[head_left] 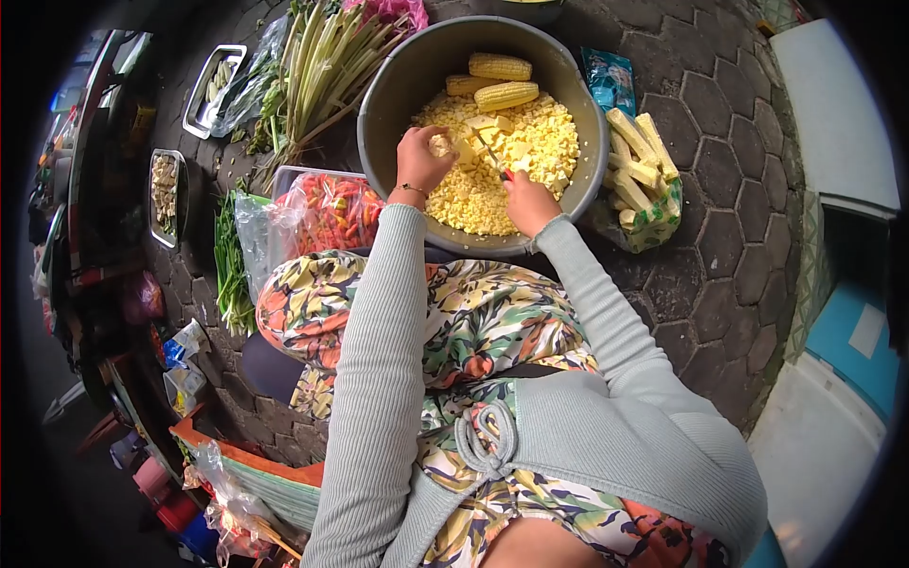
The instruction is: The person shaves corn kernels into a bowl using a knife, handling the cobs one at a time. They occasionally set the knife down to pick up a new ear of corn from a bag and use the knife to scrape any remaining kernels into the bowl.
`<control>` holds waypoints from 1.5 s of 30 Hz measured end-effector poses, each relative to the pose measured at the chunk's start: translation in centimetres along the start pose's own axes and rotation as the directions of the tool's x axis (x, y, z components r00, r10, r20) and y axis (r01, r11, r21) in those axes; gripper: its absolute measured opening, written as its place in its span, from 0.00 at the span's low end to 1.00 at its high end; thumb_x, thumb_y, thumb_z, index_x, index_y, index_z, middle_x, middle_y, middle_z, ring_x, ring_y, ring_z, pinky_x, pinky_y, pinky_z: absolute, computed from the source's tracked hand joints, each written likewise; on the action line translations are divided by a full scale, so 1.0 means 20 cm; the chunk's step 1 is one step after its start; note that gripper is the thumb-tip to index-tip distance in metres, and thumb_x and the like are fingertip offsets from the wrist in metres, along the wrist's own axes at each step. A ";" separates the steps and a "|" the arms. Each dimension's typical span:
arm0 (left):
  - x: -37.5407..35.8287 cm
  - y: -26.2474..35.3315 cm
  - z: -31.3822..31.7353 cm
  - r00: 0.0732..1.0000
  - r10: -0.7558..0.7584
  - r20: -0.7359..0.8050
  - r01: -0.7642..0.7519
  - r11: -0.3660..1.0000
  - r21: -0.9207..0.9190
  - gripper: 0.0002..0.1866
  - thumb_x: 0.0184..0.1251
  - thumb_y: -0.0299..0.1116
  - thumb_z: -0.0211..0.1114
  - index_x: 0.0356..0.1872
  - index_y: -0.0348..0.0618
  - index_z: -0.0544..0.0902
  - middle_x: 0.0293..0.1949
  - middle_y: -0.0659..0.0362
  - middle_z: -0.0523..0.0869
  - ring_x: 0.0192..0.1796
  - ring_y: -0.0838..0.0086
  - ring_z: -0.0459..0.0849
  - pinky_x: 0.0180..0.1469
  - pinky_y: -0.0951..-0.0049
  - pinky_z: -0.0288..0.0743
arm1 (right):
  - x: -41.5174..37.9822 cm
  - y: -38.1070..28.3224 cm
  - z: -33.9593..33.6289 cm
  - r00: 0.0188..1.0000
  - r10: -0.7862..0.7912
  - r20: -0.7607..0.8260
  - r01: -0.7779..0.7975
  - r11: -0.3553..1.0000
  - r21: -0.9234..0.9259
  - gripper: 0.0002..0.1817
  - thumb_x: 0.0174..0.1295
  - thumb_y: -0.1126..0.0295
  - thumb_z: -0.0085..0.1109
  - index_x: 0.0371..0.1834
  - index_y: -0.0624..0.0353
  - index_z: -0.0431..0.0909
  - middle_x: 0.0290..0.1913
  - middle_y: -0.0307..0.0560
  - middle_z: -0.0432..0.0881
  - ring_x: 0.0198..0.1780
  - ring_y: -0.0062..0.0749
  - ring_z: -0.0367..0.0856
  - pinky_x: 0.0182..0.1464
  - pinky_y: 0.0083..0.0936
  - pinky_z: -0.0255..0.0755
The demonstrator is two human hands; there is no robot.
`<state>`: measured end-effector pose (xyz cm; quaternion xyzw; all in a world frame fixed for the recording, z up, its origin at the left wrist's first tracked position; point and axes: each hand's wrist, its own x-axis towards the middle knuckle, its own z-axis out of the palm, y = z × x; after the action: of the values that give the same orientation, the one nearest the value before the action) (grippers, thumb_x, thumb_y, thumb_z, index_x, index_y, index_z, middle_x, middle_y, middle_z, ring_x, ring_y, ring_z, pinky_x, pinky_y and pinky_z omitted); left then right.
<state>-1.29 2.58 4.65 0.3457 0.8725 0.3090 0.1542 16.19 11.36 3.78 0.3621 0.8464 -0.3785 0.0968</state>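
A large grey basin [377, 123] stands in front of me with cut corn kernels [473, 210] heaped inside. My left hand [422, 159] is closed around a corn cob [440, 146], of which only a pale end shows; the fingers hide the rest. In my right hand [532, 203] is a knife [490, 151] with a red handle, its blade tilted up and left over the kernels, close to the held cob. Flat yellow slices of corn lie under the blade. Whole corn cobs [507, 97] rest at the basin's far side.
Right of the basin, a bag holds stripped cobs [644, 161] beside a blue packet [609, 79]. To the left are red chillies [346, 210] in clear plastic, green onions [232, 275], long pale-green stalks [327, 76] and two metal trays [187, 118]. Hexagonal paving [720, 237] surrounds everything.
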 end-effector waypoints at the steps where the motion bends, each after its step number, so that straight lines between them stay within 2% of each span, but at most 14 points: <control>1: 0.00 -0.02 0.01 0.999 0.037 -0.038 -0.037 0.999 -0.008 0.21 0.33 0.33 0.73 0.36 0.42 0.81 0.32 0.52 0.79 0.37 0.62 0.78 0.43 0.69 0.72 | 0.00 -0.05 -0.01 0.999 -0.030 -0.045 0.031 0.999 0.013 0.14 0.62 0.62 0.40 0.39 0.64 0.63 0.27 0.63 0.77 0.32 0.55 0.77 0.36 0.45 0.69; 7: 0.00 -0.04 0.01 0.999 -0.014 -0.031 0.015 0.999 0.037 0.24 0.33 0.36 0.75 0.37 0.40 0.81 0.33 0.54 0.82 0.36 0.70 0.81 0.40 0.73 0.74 | 0.04 -0.18 0.00 0.997 -0.067 -0.024 0.066 0.997 -0.029 0.14 0.63 0.62 0.38 0.40 0.63 0.63 0.27 0.61 0.78 0.34 0.54 0.78 0.35 0.44 0.70; 14: -0.01 -0.05 0.01 0.999 -0.016 -0.045 0.014 0.999 -0.047 0.23 0.29 0.34 0.75 0.33 0.38 0.82 0.31 0.51 0.82 0.35 0.63 0.81 0.39 0.71 0.74 | 0.05 -0.17 0.02 0.993 -0.118 -0.010 0.118 0.993 -0.012 0.13 0.63 0.62 0.38 0.39 0.63 0.63 0.25 0.61 0.77 0.31 0.56 0.77 0.34 0.46 0.68; 18: -0.03 -0.04 0.03 0.999 0.039 -0.038 -0.040 0.999 -0.026 0.22 0.29 0.33 0.75 0.33 0.38 0.82 0.32 0.50 0.82 0.35 0.64 0.82 0.40 0.71 0.74 | 0.17 -0.19 0.03 0.993 -0.058 0.105 0.074 0.984 -0.160 0.15 0.63 0.65 0.39 0.45 0.65 0.66 0.34 0.58 0.79 0.39 0.46 0.79 0.39 0.39 0.71; 24: -0.01 -0.03 0.03 0.999 0.015 -0.048 -0.017 0.999 -0.032 0.22 0.32 0.33 0.75 0.35 0.39 0.82 0.33 0.53 0.83 0.35 0.67 0.83 0.39 0.74 0.75 | 0.15 -0.11 0.06 0.980 -0.008 0.197 0.029 0.994 -0.103 0.14 0.61 0.68 0.41 0.44 0.66 0.67 0.38 0.60 0.78 0.42 0.48 0.78 0.44 0.37 0.71; 26: -0.01 -0.04 0.04 0.996 0.080 -0.048 -0.080 0.997 0.002 0.22 0.32 0.33 0.75 0.35 0.38 0.82 0.33 0.53 0.83 0.36 0.67 0.83 0.40 0.74 0.75 | 0.29 -0.07 0.17 0.994 0.000 0.112 0.020 0.985 -0.170 0.14 0.59 0.69 0.42 0.44 0.66 0.69 0.40 0.59 0.78 0.44 0.46 0.77 0.46 0.36 0.71; 28: -0.02 -0.02 0.03 0.994 0.091 -0.062 -0.092 0.996 -0.019 0.21 0.32 0.31 0.74 0.34 0.38 0.81 0.31 0.51 0.82 0.35 0.63 0.82 0.39 0.71 0.74 | 0.31 -0.11 0.14 0.971 0.093 0.222 -0.045 0.976 -0.214 0.15 0.58 0.70 0.42 0.46 0.65 0.72 0.43 0.58 0.77 0.46 0.45 0.77 0.48 0.35 0.71; 34: -0.04 -0.02 0.02 0.998 -0.060 0.014 0.061 0.996 -0.059 0.22 0.34 0.32 0.74 0.37 0.40 0.81 0.33 0.53 0.83 0.36 0.68 0.82 0.40 0.73 0.74 | 0.32 0.12 0.31 0.922 0.202 0.330 -0.073 0.929 -0.363 0.18 0.55 0.67 0.44 0.46 0.63 0.74 0.47 0.60 0.75 0.49 0.46 0.75 0.50 0.34 0.70; 36: -0.05 -0.07 0.02 0.997 -0.071 0.019 0.072 0.996 -0.059 0.21 0.35 0.30 0.72 0.37 0.40 0.81 0.35 0.53 0.83 0.38 0.68 0.82 0.40 0.73 0.74 | 0.33 0.13 0.34 0.903 0.157 0.399 0.008 0.924 -0.381 0.18 0.55 0.64 0.44 0.43 0.63 0.76 0.45 0.60 0.76 0.48 0.46 0.76 0.49 0.34 0.70; 38: -0.04 -0.09 0.02 0.997 0.071 0.040 -0.071 0.997 -0.004 0.20 0.36 0.28 0.70 0.38 0.40 0.81 0.38 0.54 0.83 0.41 0.66 0.81 0.43 0.73 0.73 | 0.34 0.13 0.31 0.878 0.076 0.472 0.190 0.851 -0.490 0.17 0.55 0.63 0.44 0.40 0.63 0.77 0.45 0.60 0.76 0.47 0.47 0.76 0.48 0.35 0.71; 40: -0.02 -0.07 -0.01 0.995 0.061 0.084 -0.061 0.998 -0.003 0.19 0.38 0.26 0.68 0.38 0.41 0.81 0.41 0.53 0.82 0.43 0.65 0.80 0.46 0.72 0.72 | 0.24 0.17 0.24 0.908 0.082 0.410 0.130 0.877 -0.463 0.18 0.57 0.62 0.43 0.40 0.64 0.77 0.42 0.59 0.78 0.44 0.48 0.77 0.46 0.36 0.71; 42: -0.02 -0.11 0.04 0.980 0.196 0.035 -0.195 0.981 -0.022 0.18 0.38 0.26 0.67 0.38 0.41 0.81 0.43 0.54 0.81 0.44 0.64 0.80 0.47 0.72 0.71 | 0.15 0.26 0.23 0.958 -0.013 0.286 0.094 0.958 -0.270 0.18 0.59 0.62 0.42 0.42 0.65 0.73 0.36 0.60 0.78 0.39 0.51 0.77 0.42 0.39 0.71; 44: -0.03 -0.07 0.05 0.988 0.150 -0.020 -0.151 0.985 -0.086 0.18 0.38 0.30 0.69 0.37 0.42 0.81 0.42 0.52 0.81 0.43 0.64 0.80 0.47 0.72 0.71 | 0.06 0.18 0.11 0.977 0.032 0.209 0.008 0.982 -0.188 0.17 0.60 0.61 0.42 0.42 0.65 0.71 0.35 0.61 0.78 0.39 0.51 0.77 0.41 0.40 0.71; 45: -0.03 -0.03 0.04 0.996 0.086 -0.030 -0.086 0.996 0.016 0.19 0.37 0.33 0.70 0.36 0.40 0.81 0.40 0.51 0.81 0.42 0.64 0.80 0.46 0.72 0.72 | 0.03 0.14 0.06 0.988 0.083 0.129 -0.071 0.993 -0.095 0.17 0.60 0.61 0.43 0.42 0.65 0.69 0.34 0.62 0.78 0.39 0.51 0.77 0.40 0.42 0.70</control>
<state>-0.75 2.15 3.60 0.3794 0.8613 0.3139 0.1249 17.50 12.03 1.08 0.3636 0.8397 -0.3590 0.1838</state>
